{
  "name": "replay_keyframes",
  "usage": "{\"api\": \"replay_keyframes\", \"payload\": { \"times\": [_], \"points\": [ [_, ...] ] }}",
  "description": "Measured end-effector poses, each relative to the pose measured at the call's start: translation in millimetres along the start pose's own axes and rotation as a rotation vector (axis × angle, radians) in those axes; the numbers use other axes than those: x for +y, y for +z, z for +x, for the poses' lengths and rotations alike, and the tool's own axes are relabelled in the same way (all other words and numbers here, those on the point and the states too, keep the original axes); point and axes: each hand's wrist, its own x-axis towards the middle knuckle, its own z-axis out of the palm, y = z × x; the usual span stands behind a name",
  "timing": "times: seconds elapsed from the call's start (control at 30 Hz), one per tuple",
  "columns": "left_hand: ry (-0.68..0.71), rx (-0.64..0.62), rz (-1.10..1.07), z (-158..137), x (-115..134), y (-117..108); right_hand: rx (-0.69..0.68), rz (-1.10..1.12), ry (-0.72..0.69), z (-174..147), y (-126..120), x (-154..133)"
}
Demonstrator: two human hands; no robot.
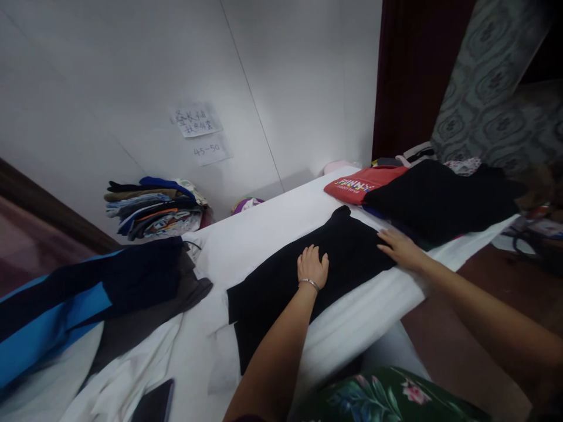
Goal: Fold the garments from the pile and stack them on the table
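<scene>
A black garment [272, 293] lies spread on the white-covered table [264, 228], its narrow, collar-like end pointing toward the back right. My left hand [312, 268], with a bracelet at the wrist, rests palm down on the middle of it, fingers spread. At the garment's right edge, my right hand [402, 249] touches the cloth with its fingers stretched out. Parts of the garment are hidden under my left forearm.
Black clothing [444, 199] and a red garment [369, 181] lie at the right. A blue and navy garment [141, 275], white cloth [127, 375] and a dark phone-like object [153, 401] are on the left. Folded clothes [153, 205] are stacked by the wall, below paper notes [197, 120].
</scene>
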Motion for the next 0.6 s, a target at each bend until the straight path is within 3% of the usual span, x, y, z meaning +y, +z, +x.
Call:
{"api": "replay_keyframes", "payload": {
  "times": [0.1, 0.23, 0.4, 0.5, 0.6],
  "points": [
    [0.000, -0.012, 0.007, 0, 0, -1, -0.112, -0.136, -0.005, -12, 5, 2],
    [-0.004, -0.032, 0.003, 2, 1, -4, -0.061, -0.239, 0.017, -19, 3, 6],
    [-0.040, -0.100, -0.037, 5, 2, -11, -0.110, -0.255, 0.032, -27, 3, 15],
    [-0.052, -0.145, -0.066, 5, -3, -20, -0.071, -0.268, 0.053, -26, 3, 15],
    [-0.066, -0.166, -0.053, -1, -10, -29, 0.006, -0.218, -0.034, -23, 0, -4]
  ]
}}
